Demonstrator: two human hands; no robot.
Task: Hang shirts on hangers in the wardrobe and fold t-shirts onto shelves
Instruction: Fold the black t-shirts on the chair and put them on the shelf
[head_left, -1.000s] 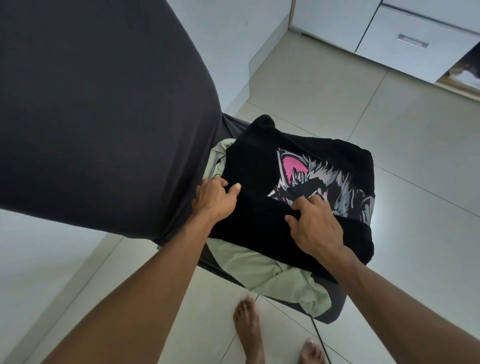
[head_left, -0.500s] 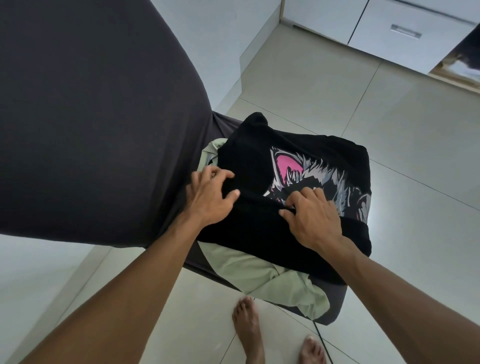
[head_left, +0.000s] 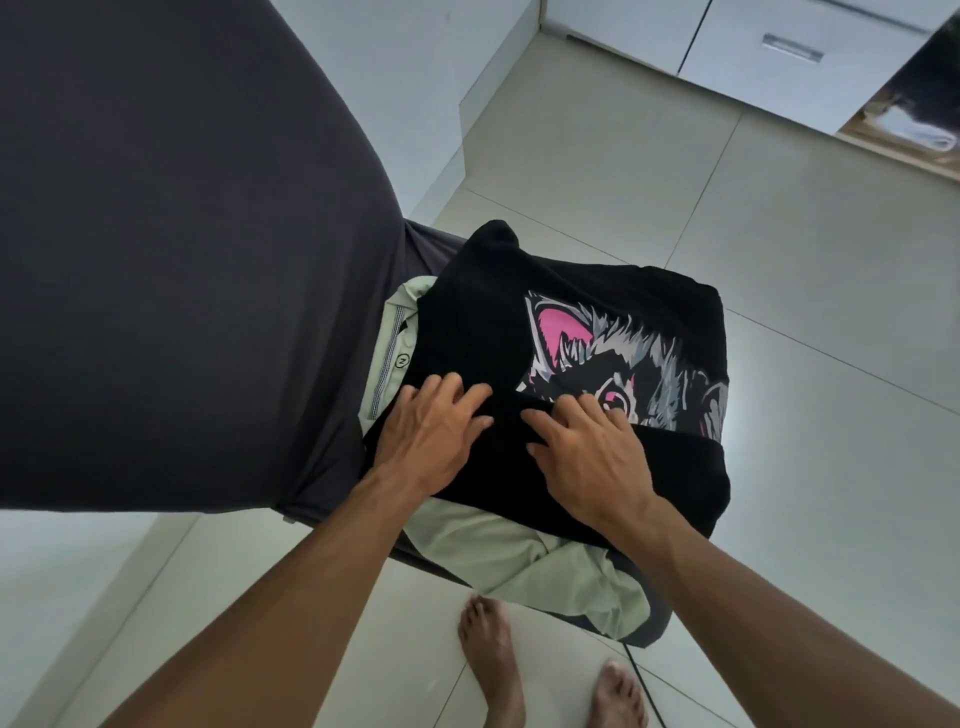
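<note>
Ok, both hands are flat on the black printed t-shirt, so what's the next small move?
Probably smooth outward along the fold. The left hand and right hand press with fingers spread on the folded-over near edge of the black t-shirt with the pink-and-grey animal print, which lies over a rumpled pale green shirt, so the crease may sit unevenly.

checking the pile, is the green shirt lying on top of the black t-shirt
No, the black t-shirt lies on top, and the green shirt shows from underneath it.

Pale tiled floor (head_left: 597, 156) w/ white drawer cabinets (head_left: 779, 57) at back.
</note>
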